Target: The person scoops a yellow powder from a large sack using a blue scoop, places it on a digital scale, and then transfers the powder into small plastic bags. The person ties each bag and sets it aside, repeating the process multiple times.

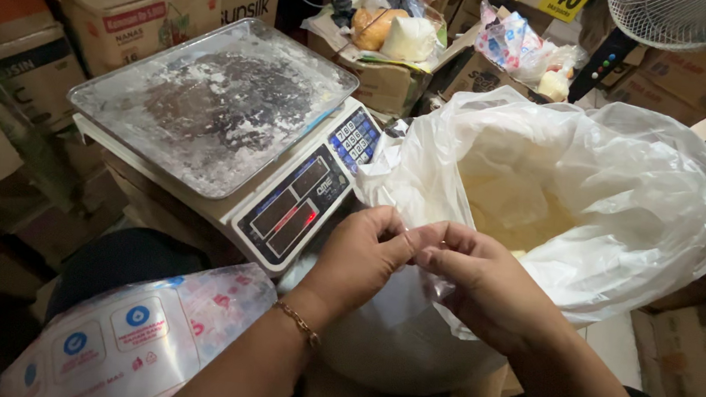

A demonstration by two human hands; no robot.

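Stacked cardboard boxes (120, 16) wall in this cramped corner, and against them the biggest thing in front of the person is a large sack lined with a clear plastic bag (630, 191), its mouth gaping open and a pale yellowish, powdery fill showing deep inside. It looks heavy and slumped, something that would not shift easily, while the liner itself is thin, soft and slippery, the sort of film that stretches or tears if pulled hard at one spot. Just to the left of it sits a digital scale (301, 198) with a broad metal weighing pan (215, 103) dusted with white residue, the keypad and a small lit red display facing the person. Down at the lower left a printed plastic packet (141, 338) rests over the person's lap. A box of small wrapped goods (390, 34) stands behind the scale, and the edge of a white fan (689, 19) shows at the top right. Both hands meet at the near rim of the bag: the left hand (360, 260), with a thin gold bracelet (299, 325) at the wrist, has its grip pinched closed on a fold of the film, and the right hand (479, 280) pinches the same edge right beside it, fingertips touching. I would judge the gathered rim, doubled over, to be the safest place to hold such flimsy plastic.
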